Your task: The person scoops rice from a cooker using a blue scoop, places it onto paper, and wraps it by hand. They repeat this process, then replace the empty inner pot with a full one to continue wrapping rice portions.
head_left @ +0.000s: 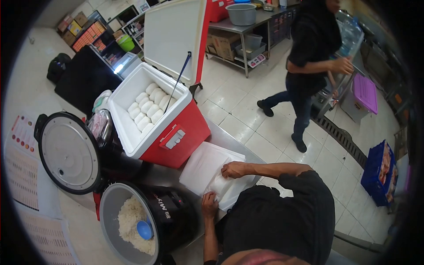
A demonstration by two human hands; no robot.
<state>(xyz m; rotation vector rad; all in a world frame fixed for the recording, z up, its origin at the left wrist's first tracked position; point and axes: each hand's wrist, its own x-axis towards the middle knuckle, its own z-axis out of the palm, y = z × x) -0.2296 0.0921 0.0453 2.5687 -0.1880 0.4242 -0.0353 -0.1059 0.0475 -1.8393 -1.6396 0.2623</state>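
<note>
A stack of white paper sheets (201, 165) lies on the metal table in front of me. On top is a white paper wrap (221, 185), partly folded; its contents are hidden. My right hand (234, 169) has its fingers curled onto the wrap's far side. At the near left edge, my left hand (210, 204) pinches the same wrap. Beyond the stack stands a red and white cooler (176, 137), lid raised, holding several white wrapped packets (150, 106). Left of my hands, an open rice cooker (172, 216) contains cooked rice (132, 216) and a blue scoop (144, 229).
The rice cooker's round lid (68, 152) stands raised at the left. Another person (309, 57) walks on the tiled floor, carrying clear plastic bottles (351, 37). A purple-lidded bin (364, 92) and a blue crate (377, 176) stand right. A grey pot (241, 15) sits on the back table.
</note>
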